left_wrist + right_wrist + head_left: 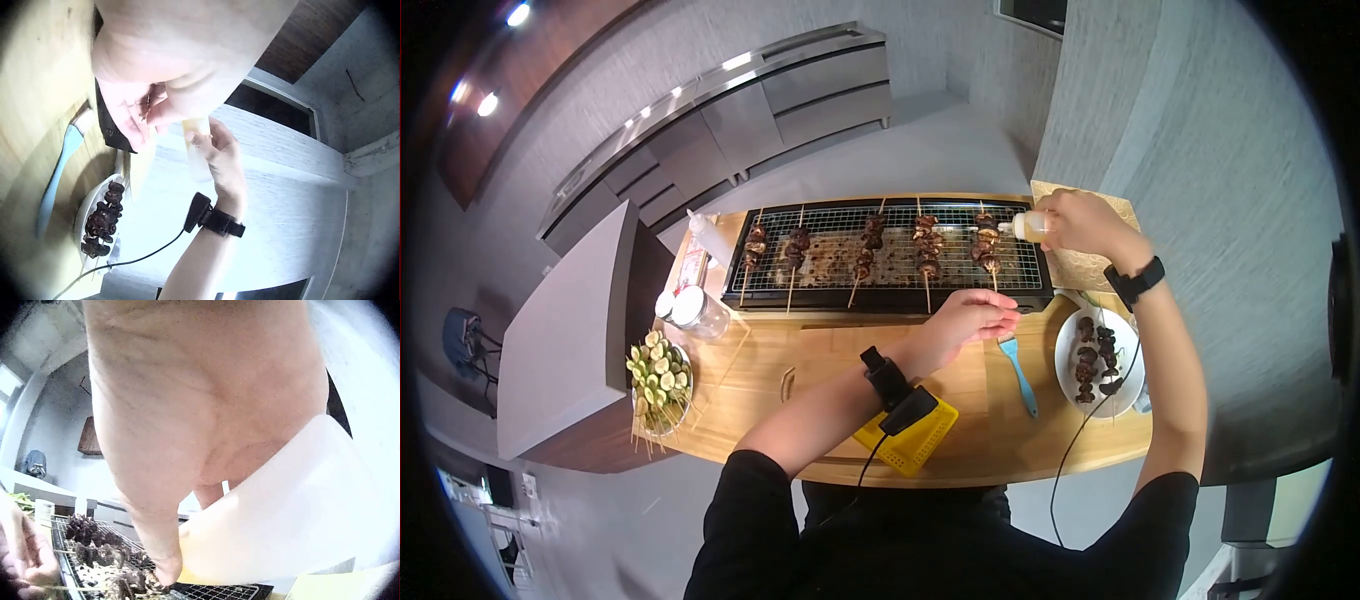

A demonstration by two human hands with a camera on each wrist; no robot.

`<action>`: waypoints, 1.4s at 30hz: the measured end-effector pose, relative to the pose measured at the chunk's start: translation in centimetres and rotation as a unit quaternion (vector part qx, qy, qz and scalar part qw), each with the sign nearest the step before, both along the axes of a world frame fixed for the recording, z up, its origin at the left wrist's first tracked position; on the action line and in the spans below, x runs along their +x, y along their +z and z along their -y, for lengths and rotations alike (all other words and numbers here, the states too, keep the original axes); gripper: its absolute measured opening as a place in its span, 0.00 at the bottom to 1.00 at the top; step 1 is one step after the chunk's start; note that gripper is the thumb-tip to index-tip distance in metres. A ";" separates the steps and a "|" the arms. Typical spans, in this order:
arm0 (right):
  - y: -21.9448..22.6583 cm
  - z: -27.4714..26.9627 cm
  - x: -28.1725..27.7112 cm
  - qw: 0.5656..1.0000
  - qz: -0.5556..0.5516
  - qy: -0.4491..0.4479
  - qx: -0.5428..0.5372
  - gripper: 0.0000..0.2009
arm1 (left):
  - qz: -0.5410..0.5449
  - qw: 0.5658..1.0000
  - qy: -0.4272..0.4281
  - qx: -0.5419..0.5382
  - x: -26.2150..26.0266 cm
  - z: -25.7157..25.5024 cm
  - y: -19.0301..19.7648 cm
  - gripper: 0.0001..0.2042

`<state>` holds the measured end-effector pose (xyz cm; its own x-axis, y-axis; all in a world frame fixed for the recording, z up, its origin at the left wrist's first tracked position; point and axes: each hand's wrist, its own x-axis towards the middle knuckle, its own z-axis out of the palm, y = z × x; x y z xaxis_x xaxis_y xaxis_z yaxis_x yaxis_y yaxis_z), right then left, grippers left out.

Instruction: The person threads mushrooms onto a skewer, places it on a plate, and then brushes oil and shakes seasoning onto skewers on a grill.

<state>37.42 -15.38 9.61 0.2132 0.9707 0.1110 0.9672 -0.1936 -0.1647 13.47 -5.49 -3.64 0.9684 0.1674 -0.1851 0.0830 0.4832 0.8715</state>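
My right hand [1090, 222] grips a translucent squeeze bottle [1032, 227] holding some yellowish liquid. The bottle is tipped on its side, its nozzle pointing left over the rightmost meat skewer [985, 243] on the grill [840, 285]. At the grill's front edge, my left hand [972, 320] pinches the stick end of that same skewer. In the right wrist view the bottle [281, 512] fills much of the lower right, and the stick runs to my left hand [31, 556]. Several other meat skewers lie in a row across the grill's wire mesh.
A white plate [1065, 345] with two skewers is at the right, beside a blue basting brush [1020, 375]. A yellow basket [920, 445] lies near the front edge. Jars [700, 312], another squeeze bottle [708, 238] and a bowl of vegetable skewers [662, 375] stand left.
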 end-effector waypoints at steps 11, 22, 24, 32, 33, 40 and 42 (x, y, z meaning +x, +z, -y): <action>0.9 0.2 -1.5 0.983 -0.122 0.012 -0.137 0.21 | -0.003 0.999 -0.034 -0.009 -0.9 -0.2 -0.1 0.14; -0.8 -2.5 -1.2 0.997 -0.033 0.038 -0.052 0.18 | 0.013 0.995 -0.086 -0.040 -1.5 -0.7 -2.2 0.12; -1.0 -1.4 -2.2 0.991 -0.071 0.086 -0.068 0.17 | 0.040 0.993 -0.099 -0.046 -2.3 -1.1 -2.6 0.13; 0.5 1.9 -6.9 0.975 -0.214 0.009 -0.055 0.24 | 0.030 0.971 -0.168 0.166 -5.9 -1.9 0.2 0.18; 0.7 1.8 -7.5 0.972 -0.228 0.000 -0.051 0.24 | 0.055 0.970 -0.154 0.181 -6.9 -2.3 0.8 0.17; 0.8 -1.6 -10.7 0.946 -0.301 0.111 0.042 0.28 | 0.094 0.966 0.169 0.173 -18.8 -7.6 2.5 0.07; 1.5 -3.5 -12.5 0.933 -0.329 0.136 0.059 0.28 | 0.089 0.930 0.324 0.147 -21.9 -9.6 0.8 0.07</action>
